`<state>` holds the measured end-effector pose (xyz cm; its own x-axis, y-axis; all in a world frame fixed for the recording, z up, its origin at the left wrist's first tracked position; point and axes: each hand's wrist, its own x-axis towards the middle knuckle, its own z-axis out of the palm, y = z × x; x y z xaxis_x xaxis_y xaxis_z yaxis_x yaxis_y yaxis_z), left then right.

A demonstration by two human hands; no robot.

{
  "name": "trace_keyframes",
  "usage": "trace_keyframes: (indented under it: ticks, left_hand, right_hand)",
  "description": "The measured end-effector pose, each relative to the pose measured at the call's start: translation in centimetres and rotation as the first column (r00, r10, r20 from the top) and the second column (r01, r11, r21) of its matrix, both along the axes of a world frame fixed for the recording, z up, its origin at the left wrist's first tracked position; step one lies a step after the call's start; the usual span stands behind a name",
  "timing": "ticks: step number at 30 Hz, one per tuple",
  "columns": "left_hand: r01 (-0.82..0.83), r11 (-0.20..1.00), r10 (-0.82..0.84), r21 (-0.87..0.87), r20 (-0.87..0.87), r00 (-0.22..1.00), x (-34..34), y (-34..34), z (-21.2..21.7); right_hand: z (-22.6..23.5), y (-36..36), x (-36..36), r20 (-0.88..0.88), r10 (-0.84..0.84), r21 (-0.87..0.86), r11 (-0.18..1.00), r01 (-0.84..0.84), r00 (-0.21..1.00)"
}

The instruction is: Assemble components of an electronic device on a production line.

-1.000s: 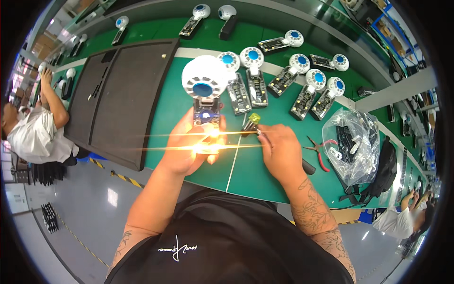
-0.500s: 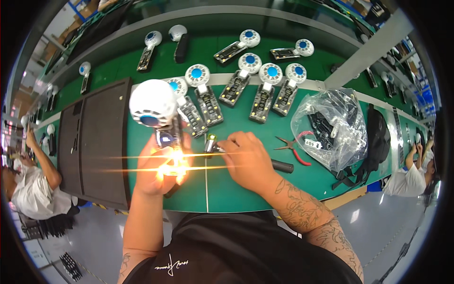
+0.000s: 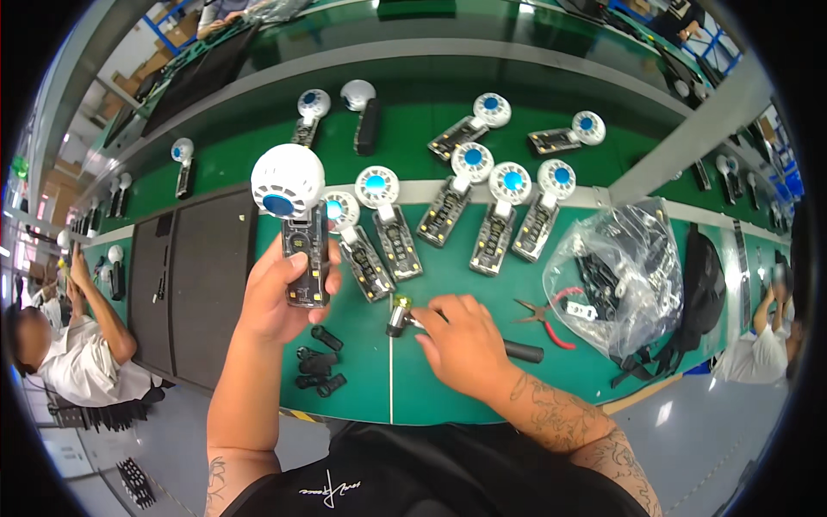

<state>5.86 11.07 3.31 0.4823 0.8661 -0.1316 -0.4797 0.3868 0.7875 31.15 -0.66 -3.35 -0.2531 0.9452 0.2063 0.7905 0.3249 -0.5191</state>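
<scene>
In my left hand is a handheld device with a round white vented head, a blue disc on it, and a dark handle showing its circuit board. It stands upright, my thumb across the handle's front and fingers behind. My right hand lies curled over the shaft of a small hammer. The hammer's metal head with a yellow-green end shows beyond my fingers, and its black grip comes out on the other side. My palm hides the middle of the shaft.
Several similar devices lie beyond my hands. Small black parts sit near the front edge. Red-handled pliers and a clear bag of black parts are at the right; a dark board is at the left. People work at both sides.
The bright orange glow at the held device's handle is gone. My head view has shifted, so the table sits lower in the picture. Both hands keep their hold.
</scene>
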Motion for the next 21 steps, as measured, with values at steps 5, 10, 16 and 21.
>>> trace_keyframes:
  ticks: [5, 10, 16, 21]
  left_hand:
    - [-0.222, 0.968, 0.237, 0.115, -0.137, 0.962, -3.2, 4.3, 0.6]
    - [-0.329, 0.938, 0.344, 0.107, -0.382, 0.857, -5.1, 12.8, 1.3]
    - [-0.291, 0.951, 0.297, 0.105, -0.571, 0.765, -5.4, 22.2, -1.4]
    - [-0.143, 0.959, 0.281, 0.244, -0.870, 0.405, -6.1, 26.4, -5.4]
  right_hand:
    - [0.5, 0.5, 0.0, -0.011, 0.027, -0.060, 0.998, -0.028, 1.000]
    - [0.9, 1.0, 0.0, -0.007, 0.042, -0.081, 0.996, -0.043, 0.999]
    - [1.0, 1.7, 0.2, -0.009, 0.029, -0.105, 0.994, -0.030, 1.000]
    - [0.7, 1.5, -0.2, -0.007, 0.025, -0.128, 0.991, -0.026, 1.000]
